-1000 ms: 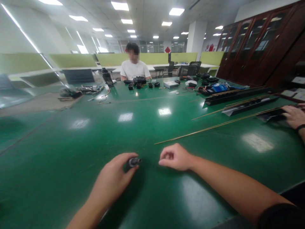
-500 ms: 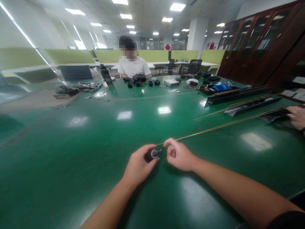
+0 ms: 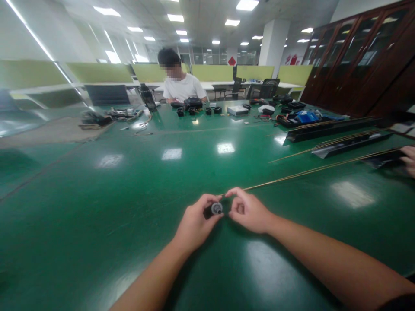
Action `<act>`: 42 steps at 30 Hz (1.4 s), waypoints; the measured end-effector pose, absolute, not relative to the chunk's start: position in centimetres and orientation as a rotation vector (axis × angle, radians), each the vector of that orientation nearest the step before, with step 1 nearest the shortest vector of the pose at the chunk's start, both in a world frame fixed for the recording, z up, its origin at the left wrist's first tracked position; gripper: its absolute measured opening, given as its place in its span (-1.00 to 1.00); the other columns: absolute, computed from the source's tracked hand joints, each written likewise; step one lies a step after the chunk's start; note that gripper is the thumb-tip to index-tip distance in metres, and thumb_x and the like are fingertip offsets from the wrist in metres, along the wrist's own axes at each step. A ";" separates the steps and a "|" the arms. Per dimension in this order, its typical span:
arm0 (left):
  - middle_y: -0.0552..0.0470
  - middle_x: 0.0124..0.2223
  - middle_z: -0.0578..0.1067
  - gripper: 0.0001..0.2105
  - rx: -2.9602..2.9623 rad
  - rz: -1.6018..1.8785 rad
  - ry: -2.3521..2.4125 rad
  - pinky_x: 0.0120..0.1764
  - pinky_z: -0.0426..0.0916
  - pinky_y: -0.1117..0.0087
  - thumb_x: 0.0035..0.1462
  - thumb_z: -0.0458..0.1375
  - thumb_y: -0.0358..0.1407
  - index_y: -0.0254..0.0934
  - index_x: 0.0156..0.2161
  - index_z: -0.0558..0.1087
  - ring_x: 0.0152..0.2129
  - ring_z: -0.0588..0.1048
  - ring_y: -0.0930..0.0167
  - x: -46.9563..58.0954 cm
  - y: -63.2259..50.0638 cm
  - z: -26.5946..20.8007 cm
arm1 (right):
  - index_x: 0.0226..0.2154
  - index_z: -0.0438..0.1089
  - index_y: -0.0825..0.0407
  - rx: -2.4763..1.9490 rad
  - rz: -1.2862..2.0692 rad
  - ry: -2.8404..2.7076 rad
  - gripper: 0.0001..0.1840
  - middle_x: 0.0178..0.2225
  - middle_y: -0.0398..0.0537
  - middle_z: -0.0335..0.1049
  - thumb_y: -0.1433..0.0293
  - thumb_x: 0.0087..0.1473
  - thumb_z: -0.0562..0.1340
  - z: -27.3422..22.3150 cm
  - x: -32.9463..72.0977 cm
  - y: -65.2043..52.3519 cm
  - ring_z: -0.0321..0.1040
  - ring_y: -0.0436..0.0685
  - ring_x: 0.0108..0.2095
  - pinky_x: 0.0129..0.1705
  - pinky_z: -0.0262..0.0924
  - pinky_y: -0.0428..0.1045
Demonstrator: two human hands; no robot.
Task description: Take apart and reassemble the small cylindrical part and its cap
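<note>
Pinching a dark, grey-ended cylinder [image 3: 216, 209] in the left hand [image 3: 196, 221], beside the curled right hand [image 3: 251, 214], unclear whether gripping thin golden rods [image 3: 288, 177].

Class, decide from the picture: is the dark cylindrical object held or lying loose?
Held: the left hand curls around the dark cylindrical object, its round end showing.

Bright ceiling panels [image 3: 232, 22] glare off the green tabletop [image 3: 145, 185], while the view's left edge looks blurred and stretched.
</note>
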State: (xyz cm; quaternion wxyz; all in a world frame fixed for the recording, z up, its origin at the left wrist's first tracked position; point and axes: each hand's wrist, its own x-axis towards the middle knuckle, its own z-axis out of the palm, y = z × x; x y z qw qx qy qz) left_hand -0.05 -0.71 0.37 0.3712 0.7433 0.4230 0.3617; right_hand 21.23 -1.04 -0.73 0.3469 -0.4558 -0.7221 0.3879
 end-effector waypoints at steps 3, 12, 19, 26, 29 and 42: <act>0.05 0.03 0.55 -0.76 1.901 0.889 1.067 0.02 0.42 0.33 0.13 0.25 -0.31 -0.16 -0.09 0.38 -0.03 0.54 0.37 -0.1 -0.6 0.3 | -0.03 0.29 0.00 -1.184 1.002 -1.884 -0.56 -0.53 -0.32 0.35 0.54 0.00 0.26 -0.7 21.2 -1.0 0.22 -0.06 -0.58 -0.50 0.08 -0.15; -0.01 0.03 0.55 -0.80 1.962 0.841 1.055 0.04 0.42 0.29 0.16 0.21 -0.30 -0.18 -0.11 0.36 -0.02 0.53 0.34 0.0 -0.7 0.5 | -0.12 0.46 0.06 -1.148 1.083 -1.854 -0.69 -0.54 -0.26 0.34 0.50 0.02 0.28 -0.6 21.1 -0.9 0.20 -0.08 -0.60 -0.53 0.06 -0.17; -0.04 -0.02 0.54 -0.82 2.007 0.841 1.054 0.01 0.42 0.26 0.17 0.17 -0.32 -0.20 -0.09 0.40 -0.08 0.53 0.33 0.2 -0.9 0.9 | -0.06 0.51 0.05 -1.117 1.106 -1.864 -0.64 -0.54 -0.23 0.37 0.47 0.03 0.29 -0.7 21.1 -0.8 0.19 -0.09 -0.61 -0.54 0.06 -0.17; -0.07 -0.04 0.51 -0.82 2.078 0.952 1.040 0.01 0.39 0.24 0.17 0.17 -0.38 -0.23 -0.10 0.44 -0.09 0.48 0.32 0.3 -0.9 0.9 | -0.08 0.52 0.06 -1.126 1.086 -1.883 -0.66 -0.54 -0.22 0.38 0.47 0.03 0.29 -0.8 21.2 -0.8 0.20 -0.07 -0.60 -0.53 0.08 -0.15; -0.02 -0.14 0.51 -0.83 2.080 0.942 1.065 -0.10 0.40 0.32 0.17 0.18 -0.37 -0.23 -0.10 0.44 -0.20 0.48 0.36 0.3 -0.9 1.0 | -0.09 0.52 0.05 -1.124 1.081 -1.885 -0.67 -0.53 -0.22 0.37 0.48 0.03 0.29 -0.8 21.2 -0.8 0.21 -0.07 -0.59 -0.52 0.09 -0.15; -0.01 -0.07 0.53 -0.72 2.216 0.953 1.016 -0.06 0.39 0.34 0.22 0.20 -0.30 -0.16 0.04 0.45 -0.15 0.49 0.36 0.2 -1.0 1.4 | -0.02 0.31 0.02 -1.140 1.061 -1.815 -0.57 -0.50 -0.28 0.32 0.54 0.01 0.25 -0.6 21.2 -1.0 0.23 -0.05 -0.55 -0.48 0.11 -0.15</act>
